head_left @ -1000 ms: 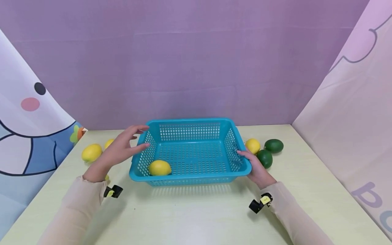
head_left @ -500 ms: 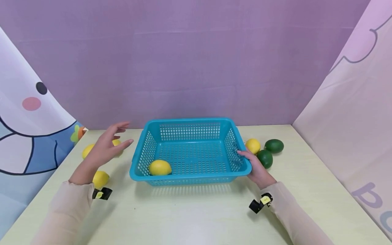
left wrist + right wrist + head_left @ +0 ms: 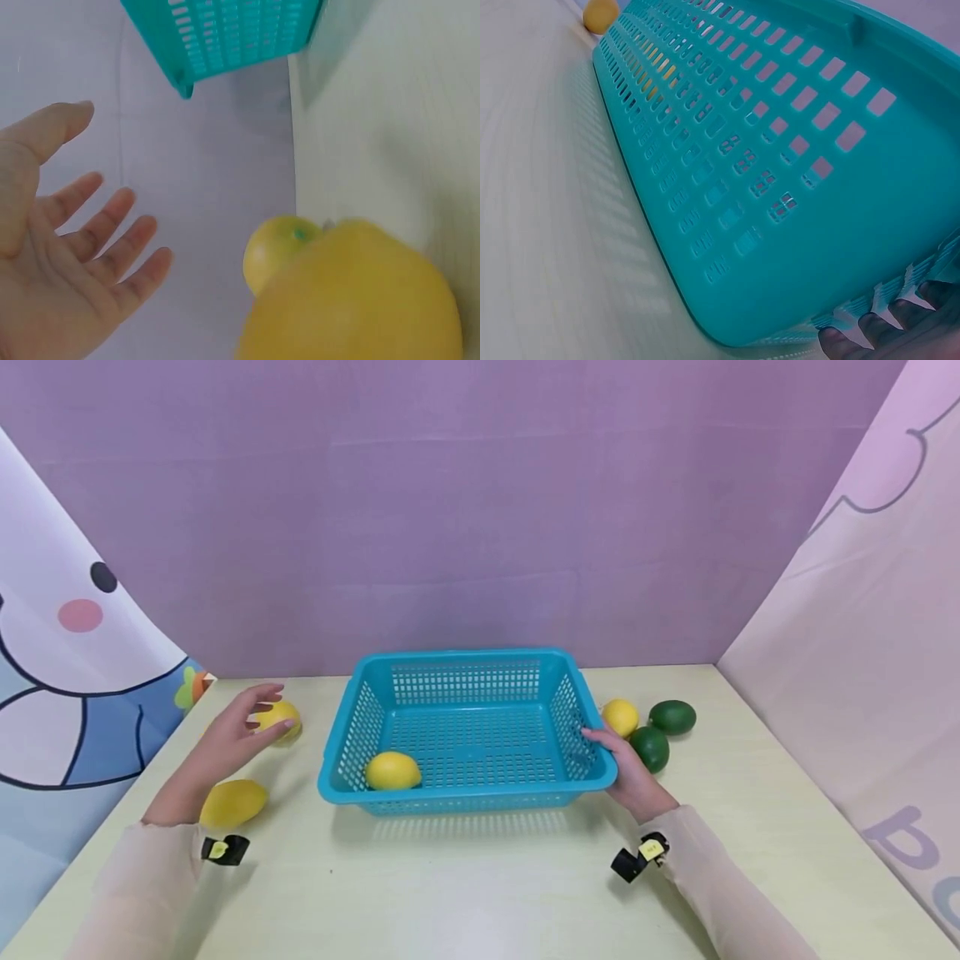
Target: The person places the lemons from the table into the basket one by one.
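Observation:
My left hand, fingers spread and slightly bent with nothing in them, hovers over yellow lemons at the left of the table. One lemon shows just beyond its fingers, and another lemon lies below the wrist. A large lemon fills the foreground of the left wrist view. My right hand grips the right side of a blue plastic basket, thumb over the rim. In the right wrist view its fingertips lie against the basket's slotted wall. A single lemon sits in the basket's near left corner.
Right of the basket lie a yellow fruit and two dark green oval fruits, one far and one near. A purple cloth backdrop stands behind the pale table, with printed cloths at both sides.
My left hand has moved left and toward me, away from the basket's left rim to over the lemons. The right hand and the basket stay in place.

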Tool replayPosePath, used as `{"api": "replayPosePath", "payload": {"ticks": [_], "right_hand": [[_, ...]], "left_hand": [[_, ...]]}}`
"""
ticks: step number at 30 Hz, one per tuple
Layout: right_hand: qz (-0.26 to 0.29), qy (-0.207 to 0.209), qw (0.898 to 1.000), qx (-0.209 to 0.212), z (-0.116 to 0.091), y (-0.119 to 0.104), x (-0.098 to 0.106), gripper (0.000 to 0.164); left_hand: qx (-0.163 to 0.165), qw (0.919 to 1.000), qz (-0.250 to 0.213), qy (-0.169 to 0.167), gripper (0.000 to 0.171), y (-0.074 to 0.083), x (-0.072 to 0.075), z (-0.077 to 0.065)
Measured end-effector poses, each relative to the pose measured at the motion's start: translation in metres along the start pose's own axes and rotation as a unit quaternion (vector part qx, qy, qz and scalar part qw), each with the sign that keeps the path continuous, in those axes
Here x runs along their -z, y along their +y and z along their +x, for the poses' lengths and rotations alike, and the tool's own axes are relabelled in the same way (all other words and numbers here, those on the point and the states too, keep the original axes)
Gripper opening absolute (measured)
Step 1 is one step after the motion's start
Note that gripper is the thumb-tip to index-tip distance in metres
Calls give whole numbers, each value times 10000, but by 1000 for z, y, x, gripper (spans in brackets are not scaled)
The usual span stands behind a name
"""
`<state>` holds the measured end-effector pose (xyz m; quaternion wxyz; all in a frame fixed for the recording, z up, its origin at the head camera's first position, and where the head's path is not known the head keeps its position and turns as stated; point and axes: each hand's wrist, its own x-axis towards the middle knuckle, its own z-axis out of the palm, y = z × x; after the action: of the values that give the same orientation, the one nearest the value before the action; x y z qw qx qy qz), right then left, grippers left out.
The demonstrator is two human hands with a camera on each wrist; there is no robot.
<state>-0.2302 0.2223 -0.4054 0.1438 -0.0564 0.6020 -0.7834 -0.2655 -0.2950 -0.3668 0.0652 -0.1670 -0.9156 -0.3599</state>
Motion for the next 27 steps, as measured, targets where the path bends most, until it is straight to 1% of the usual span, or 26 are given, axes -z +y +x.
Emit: {"api": "replayPosePath", "payload": {"ticks": [4,6,10,13,17,20,23,27], "right_hand": [[5,69,10000,6,0,0,0,67],[14,97,10000,-17,0,-1,0,67],[22,80,10000,-33,0,0,0,67],[13,24,10000,-20,0,0,0,67],[-5,-42,10000,2,0,1,0,66],[-40,-74,10000,0,0,1,0,66],[-63,-49,10000,-16,0,1,0,66],[-72,-3,10000,-44,-1,1,1,66]], "left_hand": [[149,9987,105,-474,59,-10,7,-6],[174,9972,124,-711,56,-16,10,-10],[265,9924,121,-1197,55,-27,16,-17],[400,9875,45,-1525,56,-31,19,-22],[494,9836,56,-1735,56,-35,22,-25],[454,9808,74,-1894,56,-40,24,-27],[433,9758,73,-2140,57,-45,24,-28],[546,9644,3,-2588,58,-51,23,-28]]}}
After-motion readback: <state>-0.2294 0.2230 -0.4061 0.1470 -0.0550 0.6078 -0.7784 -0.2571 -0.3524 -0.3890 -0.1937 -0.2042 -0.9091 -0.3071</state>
